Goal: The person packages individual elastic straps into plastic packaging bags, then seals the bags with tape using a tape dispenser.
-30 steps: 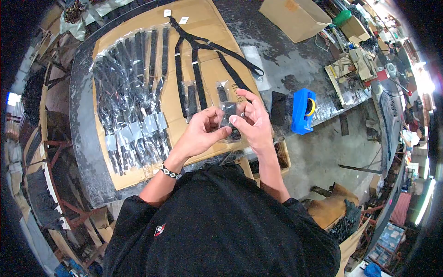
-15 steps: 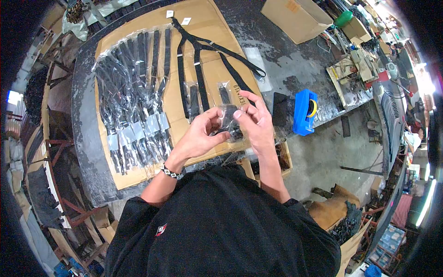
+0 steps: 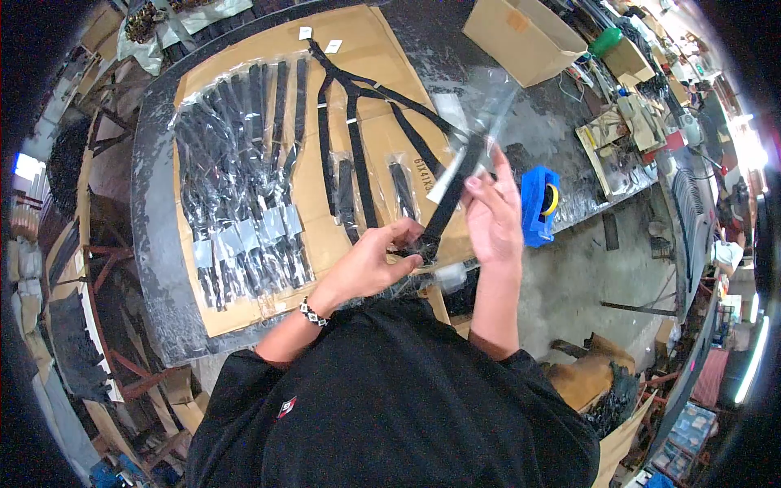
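A black strap in a clear plastic sleeve [image 3: 452, 193] slants between my hands over the table's front edge. My left hand [image 3: 377, 262] pinches its lower end. Farther up, the thumb and fingers of my right hand [image 3: 495, 203] hold its side, and the clear plastic sticks out beyond them. Black branching straps [image 3: 355, 122] lie on the cardboard sheet [image 3: 244, 319], with two white tags at their top. Two small bagged black pieces [image 3: 346, 191] [image 3: 402, 189] rest nearer to me. Several bagged black straps [image 3: 244, 154] lie in a row at the left.
A blue tape dispenser [image 3: 537, 213] stands right of my right hand, at the edge of the dark table [image 3: 423, 37]. An open cardboard box [image 3: 521, 41] is at the back. Right of the table are the floor and shelves with tools.
The bundle between my hands is now stretched out into a long strap with its plastic sleeve. My right hand has moved right, while my left hand has shifted slightly right and down.
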Motion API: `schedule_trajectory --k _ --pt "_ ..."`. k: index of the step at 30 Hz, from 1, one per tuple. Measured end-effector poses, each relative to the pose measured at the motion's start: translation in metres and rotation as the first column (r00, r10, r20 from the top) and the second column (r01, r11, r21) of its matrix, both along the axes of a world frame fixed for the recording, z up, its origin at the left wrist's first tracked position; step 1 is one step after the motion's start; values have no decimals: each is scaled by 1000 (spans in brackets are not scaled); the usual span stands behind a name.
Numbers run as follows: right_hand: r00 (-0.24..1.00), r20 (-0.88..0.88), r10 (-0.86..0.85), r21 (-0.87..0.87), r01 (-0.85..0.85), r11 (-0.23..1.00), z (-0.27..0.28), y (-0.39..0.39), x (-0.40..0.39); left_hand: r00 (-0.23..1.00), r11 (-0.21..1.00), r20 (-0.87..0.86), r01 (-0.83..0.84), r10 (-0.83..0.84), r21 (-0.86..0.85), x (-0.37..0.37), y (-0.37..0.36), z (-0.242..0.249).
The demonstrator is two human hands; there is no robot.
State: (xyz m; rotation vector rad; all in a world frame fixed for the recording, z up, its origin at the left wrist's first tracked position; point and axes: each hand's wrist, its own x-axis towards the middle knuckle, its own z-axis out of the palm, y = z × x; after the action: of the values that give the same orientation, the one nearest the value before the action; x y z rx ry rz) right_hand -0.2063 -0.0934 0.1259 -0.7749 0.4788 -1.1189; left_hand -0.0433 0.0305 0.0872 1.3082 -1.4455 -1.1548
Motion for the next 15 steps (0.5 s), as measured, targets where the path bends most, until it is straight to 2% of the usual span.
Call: schedule_trajectory --k 1,4,6,7,10,13,15 --pt "999 14 39 -54 -38 998 4 1 -7 1000 1000 -2 -7 7 7 -1 0 3" --pt "982 -116 146 -257 -172 951 6 7 -29 998 997 30 -61 62 -50 -4 0 -1" --pt "967 -235 95 -316 -169 934 11 16 -34 994 994 53 -87 91 -62 -5 0 -2" --pt "929 -370 -18 -436 -156 886 16 19 -33 994 995 59 -90 93 -41 -4 0 -1" --pt "885 -417 -207 -614 -106 782 31 28 -32 995 997 58 -82 82 2 -4 -1 0" --pt "790 -534 -301 -679 -189 709 35 25 -47 997 997 0 -72 72 -26 -5 -3 -10" --pt "765 -571 -298 -666 -219 713 45 30 -49 997 997 -62 -59 56 -46 -4 -1 -2"
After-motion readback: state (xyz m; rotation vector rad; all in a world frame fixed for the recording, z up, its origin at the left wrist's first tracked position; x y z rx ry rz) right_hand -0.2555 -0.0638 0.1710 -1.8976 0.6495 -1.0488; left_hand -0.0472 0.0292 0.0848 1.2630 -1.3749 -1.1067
